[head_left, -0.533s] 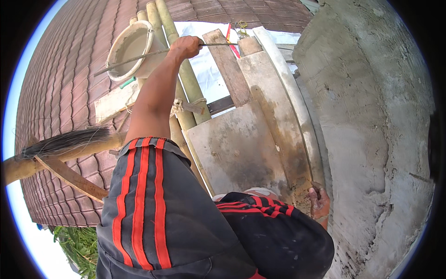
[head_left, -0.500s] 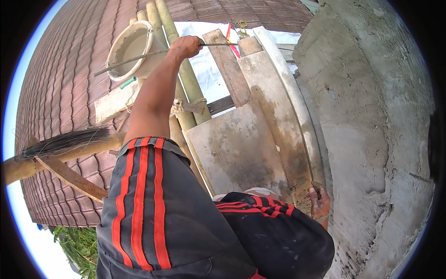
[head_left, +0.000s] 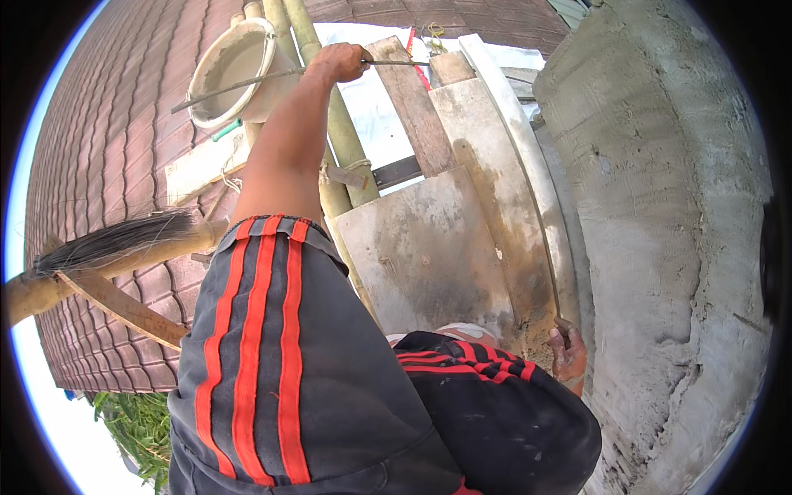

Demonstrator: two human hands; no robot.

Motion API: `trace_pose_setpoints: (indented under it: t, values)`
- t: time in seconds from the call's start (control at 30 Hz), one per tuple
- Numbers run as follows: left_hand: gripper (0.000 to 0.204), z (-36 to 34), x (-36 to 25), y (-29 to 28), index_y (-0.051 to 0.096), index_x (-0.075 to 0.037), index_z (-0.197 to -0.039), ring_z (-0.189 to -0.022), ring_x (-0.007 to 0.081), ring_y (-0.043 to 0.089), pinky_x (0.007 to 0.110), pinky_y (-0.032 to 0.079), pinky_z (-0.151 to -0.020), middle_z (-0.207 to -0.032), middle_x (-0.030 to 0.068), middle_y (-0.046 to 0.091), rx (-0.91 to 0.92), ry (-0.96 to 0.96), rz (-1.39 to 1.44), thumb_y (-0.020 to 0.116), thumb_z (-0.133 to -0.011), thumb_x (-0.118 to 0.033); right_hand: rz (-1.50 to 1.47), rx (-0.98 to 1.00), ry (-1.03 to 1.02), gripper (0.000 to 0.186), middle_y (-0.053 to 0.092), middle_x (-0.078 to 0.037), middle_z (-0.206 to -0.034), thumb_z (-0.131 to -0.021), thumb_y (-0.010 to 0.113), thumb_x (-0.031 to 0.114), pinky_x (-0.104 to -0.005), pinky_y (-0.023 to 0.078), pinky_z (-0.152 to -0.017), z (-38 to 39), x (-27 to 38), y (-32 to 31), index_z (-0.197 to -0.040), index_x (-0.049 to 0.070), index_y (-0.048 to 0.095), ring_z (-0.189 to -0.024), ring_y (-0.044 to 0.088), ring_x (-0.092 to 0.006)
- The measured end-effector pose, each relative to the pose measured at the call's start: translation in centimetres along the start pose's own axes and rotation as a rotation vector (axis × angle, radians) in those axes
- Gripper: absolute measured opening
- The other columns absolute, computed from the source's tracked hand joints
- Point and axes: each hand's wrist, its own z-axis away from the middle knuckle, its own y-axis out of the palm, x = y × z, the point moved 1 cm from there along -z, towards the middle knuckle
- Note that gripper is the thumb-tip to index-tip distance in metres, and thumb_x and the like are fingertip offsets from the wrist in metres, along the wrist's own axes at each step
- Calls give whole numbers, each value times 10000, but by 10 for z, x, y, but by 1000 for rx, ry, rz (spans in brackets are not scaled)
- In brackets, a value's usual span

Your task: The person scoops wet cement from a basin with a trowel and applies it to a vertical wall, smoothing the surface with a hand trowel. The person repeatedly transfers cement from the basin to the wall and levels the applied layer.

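Note:
My left hand [head_left: 342, 63], arm stretched far ahead, is closed around a thin dark rod [head_left: 239, 84]. The rod runs leftward across the mouth of a pale bucket [head_left: 262, 99] and rightward over a narrow wooden plank [head_left: 412, 115]. Low on the right, beside the wall, my right hand [head_left: 569, 356] has its fingers closed around a small dark end. That end meets the near tip of a long whitish bar [head_left: 528, 165]; whether it belongs to the bar I cannot tell. Wet, sandy mortar [head_left: 535, 337] lies just left of my right hand.
A rough cement wall [head_left: 643, 206] rises along the right. Stained boards [head_left: 421, 256] lie beneath me, with bamboo poles [head_left: 351, 157] beside them. On the left, a bamboo pole with a bundle of black bristles [head_left: 115, 239] crosses in front of the tiled roof [head_left: 99, 140].
The whole view has shifted a little, so the scene sits slightly higher in the picture. Both hands keep their holds; the rod still crosses the bucket.

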Motion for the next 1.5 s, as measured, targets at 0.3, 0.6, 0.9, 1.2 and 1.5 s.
trace_pose_setpoints:
  t: [0.3,0.6,0.9,1.2,1.5]
  values:
    - [300,-9,5,-14,734,-351,-1309,-1199,311,679,470,543,-1041,-1219,70,760,51,-22,-83,602,-1046,-408,-7,-12,-2,426,696,-114,-1057,-1067,651,317,-316,503,-884,2,-18,-7,-1335,-14,641,-970,628,-168]
    - [315,-15,24,-7,718,-352,-1335,-1216,309,674,475,542,-1051,-1264,59,745,81,-48,-98,599,-1051,-418,52,-8,42,453,716,-161,-1123,-1057,662,354,-373,532,-913,5,-12,9,-1348,6,643,-1012,673,-231]
    - [470,-57,63,-25,613,-24,-1428,-1134,448,696,522,555,-961,-1258,297,702,-341,202,129,654,-1007,-228,328,291,49,445,726,-224,-1098,-1051,597,446,-518,522,-942,57,-36,-19,-1179,34,704,-1086,689,-417]
    - [306,78,-156,46,704,-28,-1256,-1069,436,656,532,533,-901,-1181,240,688,-845,841,292,697,-1000,-195,60,-11,471,402,761,-162,-1077,-1005,648,437,-465,564,-885,327,-219,-7,-1200,89,699,-1026,723,-358]
    - [332,232,-401,37,718,-29,-1204,-982,420,622,504,504,-815,-1075,214,652,-67,1573,309,747,-874,-52,-302,-688,1189,616,638,-319,-1241,-1003,668,480,-535,505,-1021,422,-295,187,-1352,-9,531,-1222,623,-474]
